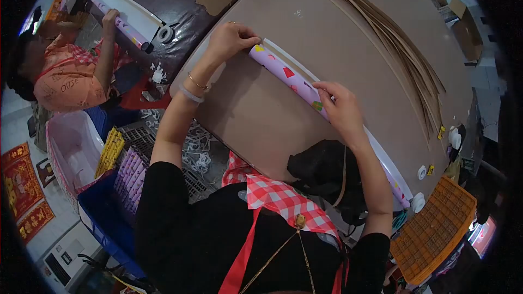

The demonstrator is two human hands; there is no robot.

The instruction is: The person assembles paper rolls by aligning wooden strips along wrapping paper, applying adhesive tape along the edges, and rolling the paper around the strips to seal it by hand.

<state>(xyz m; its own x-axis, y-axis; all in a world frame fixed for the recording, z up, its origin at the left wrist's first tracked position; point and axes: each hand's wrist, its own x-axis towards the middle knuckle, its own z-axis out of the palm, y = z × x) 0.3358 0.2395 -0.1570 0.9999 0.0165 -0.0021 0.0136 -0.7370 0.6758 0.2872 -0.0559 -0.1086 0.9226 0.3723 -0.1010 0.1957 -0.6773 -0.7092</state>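
Note:
A long lilac roll of printed paper with red, yellow and green patterns lies slantwise across the brown table. A white edge of the sheet shows along its far side. My left hand is closed at the roll's upper left end, thumb and fingers pinched on it. Farther down the roll, my right hand pinches the far edge of the paper between thumb and fingers. My right forearm hides part of the roll, and its lower end comes out near the table's right edge.
Long thin brown strips lie along the table's far side. White tape rolls sit at the right edge, beside an orange basket. At left, a co-worker handles a similar roll; a blue crate holds wrapped rolls.

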